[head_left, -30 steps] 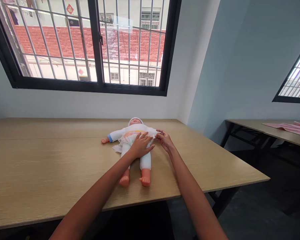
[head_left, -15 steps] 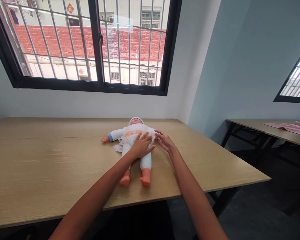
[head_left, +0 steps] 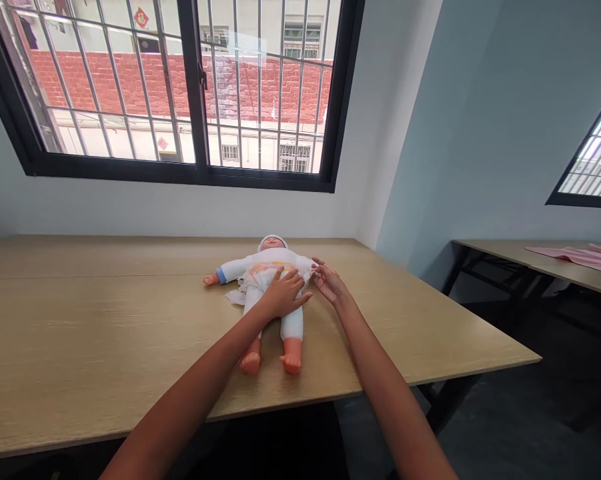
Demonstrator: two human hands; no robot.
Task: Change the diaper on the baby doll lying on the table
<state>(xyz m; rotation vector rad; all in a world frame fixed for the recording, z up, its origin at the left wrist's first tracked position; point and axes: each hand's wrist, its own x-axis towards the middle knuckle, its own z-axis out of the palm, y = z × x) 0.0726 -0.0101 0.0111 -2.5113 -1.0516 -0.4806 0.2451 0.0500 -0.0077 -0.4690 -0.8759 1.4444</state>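
A baby doll (head_left: 293,323) in white clothes with blue cuffs lies on its back on the wooden table, its head toward the window and its feet toward me. Around its waist is a diaper (head_left: 265,268) with an orange and yellow band; a ragged white edge sticks out at the left. My left hand (head_left: 284,293) lies flat on the diaper's front, fingers spread. At the doll's right-hand side in the picture, my right hand (head_left: 330,283) has its fingertips pinched on the diaper's thin white edge, beside the doll's arm.
The table (head_left: 105,347) has its front edge close to me and its right corner beyond my right arm. Behind it are a wall and a barred window (head_left: 265,177). A second table (head_left: 510,250) at the right bears a pink striped cloth (head_left: 580,257).
My right hand has shifted very slightly, its fingers curling closer around the diaper's edge. My left hand and the doll stay where they were.
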